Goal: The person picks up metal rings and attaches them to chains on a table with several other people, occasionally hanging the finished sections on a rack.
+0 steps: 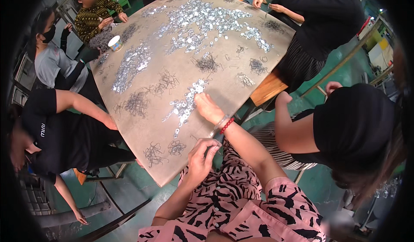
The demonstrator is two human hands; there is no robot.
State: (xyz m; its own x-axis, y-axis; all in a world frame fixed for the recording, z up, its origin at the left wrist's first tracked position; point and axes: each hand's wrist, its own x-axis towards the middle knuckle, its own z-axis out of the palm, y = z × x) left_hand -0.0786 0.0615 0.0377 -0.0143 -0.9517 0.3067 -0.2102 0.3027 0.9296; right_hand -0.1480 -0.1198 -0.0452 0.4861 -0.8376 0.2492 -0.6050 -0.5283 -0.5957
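Note:
My right hand (209, 108) reaches over the table to a small pile of shiny flat metal pieces with holes (184, 107). Its fingers are curled together at the pile's right edge, and the fingertips are partly hidden. By the table's near edge, my left hand (201, 158) is closed in a pinch, thumb against fingers; whatever it holds is too small to make out. Two little heaps of thin bent wire hooks, one a dark cluster (176, 147) and one looser tangle (154, 154), lie left of my left hand.
On the brown table (233, 91) lie a large spread of metal pieces (202, 19), another pile (133, 65), wire heaps (137, 104) and a white tub (115, 43). Co-workers stand or sit around it; one in black (353, 129) is close on my right. A wooden stool (268, 88) stands beside the right edge.

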